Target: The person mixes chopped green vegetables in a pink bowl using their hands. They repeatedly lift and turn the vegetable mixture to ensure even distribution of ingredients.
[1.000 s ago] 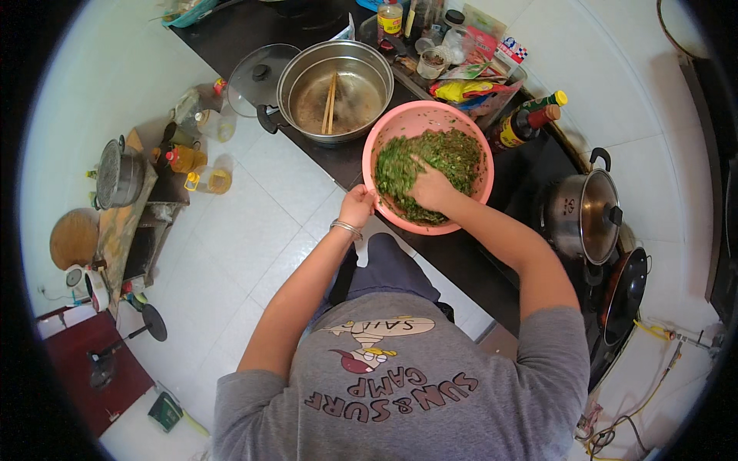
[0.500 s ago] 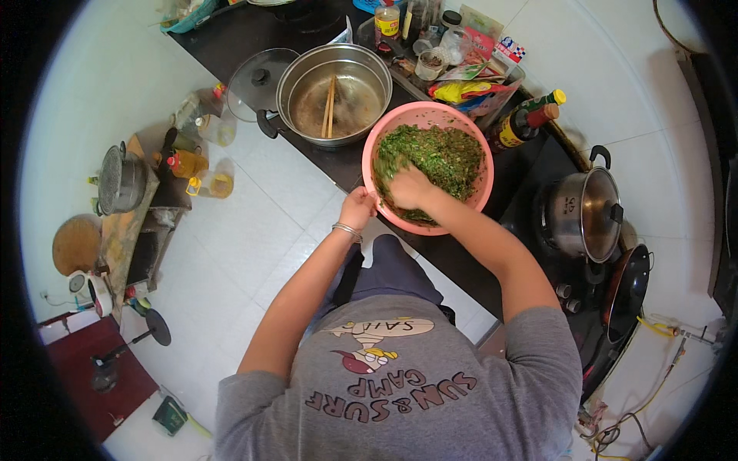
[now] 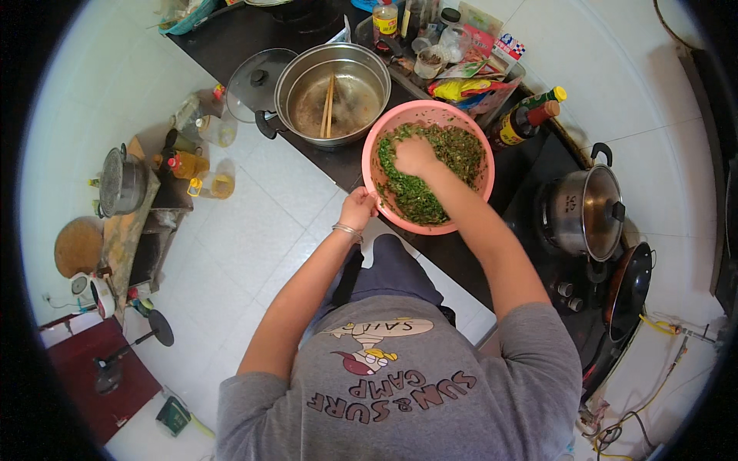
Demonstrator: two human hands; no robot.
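Observation:
A pink basin (image 3: 372,146) filled with finely chopped green leaves (image 3: 460,157) stands at the counter's near edge. My left hand (image 3: 359,207), with a bracelet at the wrist, pinches the basin's near-left rim. Inside the basin, my right hand (image 3: 415,157) is curled down into the greens on the far-left side; its fingertips are hidden among them. Just left of the basin is a wide steel pot (image 3: 307,98) with a pair of chopsticks (image 3: 328,107) resting in it and a little liquid at the bottom.
A glass lid (image 3: 257,81) lies beyond the pot's left side. Seasoning bottles (image 3: 526,123) and packets (image 3: 469,88) crowd the wall behind the basin. Farther right, a lidded pot (image 3: 588,211) and a wok (image 3: 630,292) sit by the stove. Oil jugs (image 3: 188,164) stand at left.
My right hand has moved from the near-left part of the basin toward its far side, shifting the greens. My left hand keeps its hold on the rim.

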